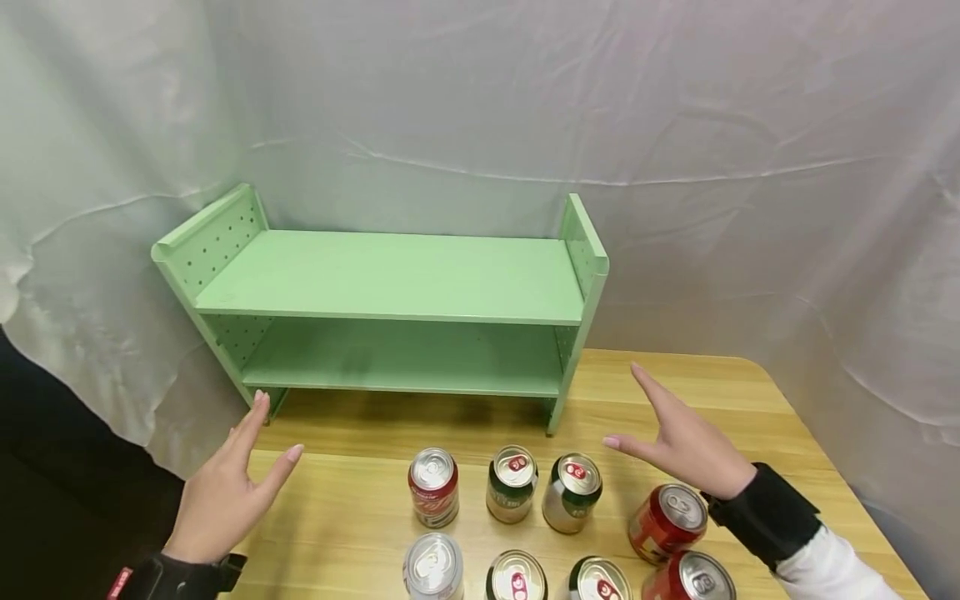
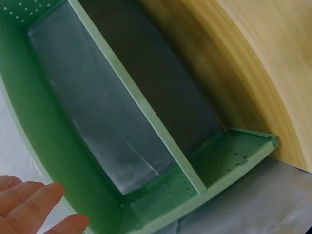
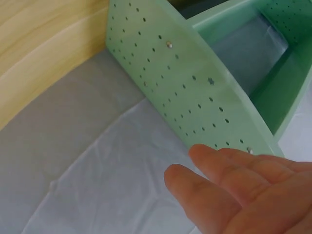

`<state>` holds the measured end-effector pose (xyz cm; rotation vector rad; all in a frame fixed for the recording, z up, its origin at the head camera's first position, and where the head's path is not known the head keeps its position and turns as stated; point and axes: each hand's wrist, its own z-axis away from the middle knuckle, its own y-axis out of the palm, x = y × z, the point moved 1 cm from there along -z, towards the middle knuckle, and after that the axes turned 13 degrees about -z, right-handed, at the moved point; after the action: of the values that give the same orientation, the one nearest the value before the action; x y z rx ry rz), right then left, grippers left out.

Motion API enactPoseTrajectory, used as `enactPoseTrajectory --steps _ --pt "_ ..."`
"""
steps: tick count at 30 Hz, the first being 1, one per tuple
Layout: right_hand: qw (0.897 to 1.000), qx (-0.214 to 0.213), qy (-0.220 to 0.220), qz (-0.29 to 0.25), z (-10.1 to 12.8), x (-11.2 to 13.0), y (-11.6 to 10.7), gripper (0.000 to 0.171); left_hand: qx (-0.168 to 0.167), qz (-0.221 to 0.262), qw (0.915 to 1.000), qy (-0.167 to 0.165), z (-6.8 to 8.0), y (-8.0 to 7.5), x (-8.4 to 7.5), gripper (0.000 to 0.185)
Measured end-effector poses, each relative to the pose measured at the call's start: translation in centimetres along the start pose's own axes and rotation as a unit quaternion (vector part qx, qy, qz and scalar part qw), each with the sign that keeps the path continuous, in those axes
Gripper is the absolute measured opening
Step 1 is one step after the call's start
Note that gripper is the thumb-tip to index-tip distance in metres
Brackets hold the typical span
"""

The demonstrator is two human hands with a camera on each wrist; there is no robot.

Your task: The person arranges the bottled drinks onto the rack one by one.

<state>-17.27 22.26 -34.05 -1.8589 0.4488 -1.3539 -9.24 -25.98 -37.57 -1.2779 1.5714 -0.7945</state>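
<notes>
head view: the left hand (image 1: 225, 500) and right hand (image 1: 690, 448) hover spread, gripping nothing; the green shelf (image 1: 390, 275) stands beyond and between them, while upright cans (image 1: 512, 487) sit mostly between them on the near side, likely clustered for easy reach.

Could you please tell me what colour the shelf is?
The shelf is pale green all over; it shows best in the head view.
</notes>
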Motion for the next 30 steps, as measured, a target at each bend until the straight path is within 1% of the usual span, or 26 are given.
enactPoseTrajectory --steps 4,7,12,19,26,30 --pt "1.000 -0.013 0.006 -0.004 -0.6 -0.2 0.3 0.097 -0.008 0.012 0.9998 -0.014 -0.5 0.0 0.5 0.075" --pt "1.000 -0.026 0.006 -0.013 -1.0 -0.3 0.5 0.097 -0.013 0.029 0.9991 -0.028 -0.8 0.1 0.9 0.074" --pt "0.998 -0.036 -0.001 -0.043 -1.8 -0.3 0.8 0.095 -0.019 0.090 0.9939 -0.062 -1.5 0.2 2.1 0.070" --pt "0.997 -0.031 -0.007 -0.075 -2.8 -0.5 1.5 0.100 -0.005 0.169 0.9781 -0.121 -2.3 0.9 4.4 0.066" --pt "0.997 -0.029 -0.003 -0.077 -3.9 -0.5 2.2 0.105 -0.023 0.226 0.9601 -0.163 -3.3 1.0 5.3 0.066" --pt "0.996 -0.030 0.003 -0.080 -4.7 -0.3 2.3 0.108 -0.015 0.245 0.9521 -0.183 -4.2 1.0 5.8 0.068"
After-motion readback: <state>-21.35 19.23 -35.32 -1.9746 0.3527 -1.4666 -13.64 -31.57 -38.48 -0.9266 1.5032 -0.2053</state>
